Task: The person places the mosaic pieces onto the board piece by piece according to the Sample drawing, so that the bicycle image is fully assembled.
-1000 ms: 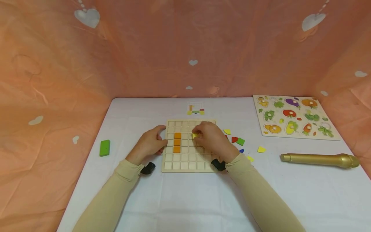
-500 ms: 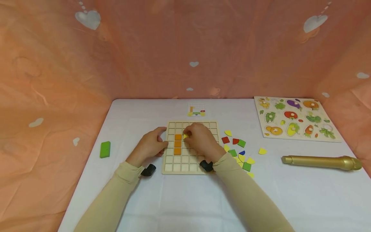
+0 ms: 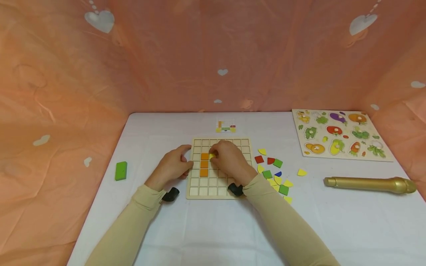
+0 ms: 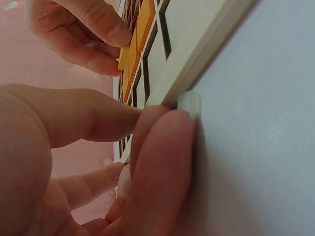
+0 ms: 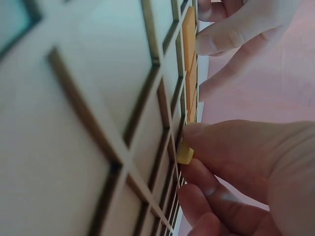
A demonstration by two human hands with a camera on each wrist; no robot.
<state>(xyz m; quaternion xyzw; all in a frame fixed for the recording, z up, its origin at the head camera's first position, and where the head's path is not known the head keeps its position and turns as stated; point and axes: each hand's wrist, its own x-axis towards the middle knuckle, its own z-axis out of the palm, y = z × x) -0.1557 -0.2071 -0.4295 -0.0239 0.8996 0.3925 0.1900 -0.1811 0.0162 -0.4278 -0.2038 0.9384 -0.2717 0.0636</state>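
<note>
A square wooden grid board [image 3: 203, 191] lies on the white-covered table. Three orange square tiles [image 3: 204, 164] fill a column of cells on its left part. My left hand [image 3: 171, 165] grips the board's left edge, thumb on the rim and fingers against the side in the left wrist view. Between thumb and fingers my right hand [image 3: 230, 159] pinches a small yellow piece [image 5: 185, 154]. It is at the cell just right of the top orange tile. The piece's full outline is hidden by the fingers, and I cannot tell whether it is seated in the cell.
Several loose yellow, green, red and blue pieces, among them a green tile [image 3: 267, 174], lie right of the board. A pattern card [image 3: 226, 125] lies behind it. Farther right are a vegetable puzzle board [image 3: 323, 142] and a gold microphone-shaped object [image 3: 369, 184]. A green block [image 3: 121, 171] stands left.
My right hand has moved left across the board with the yellow piece, stopping beside the top orange tile. More loose pieces show where the arm was. The left hand stays at the edge.
</note>
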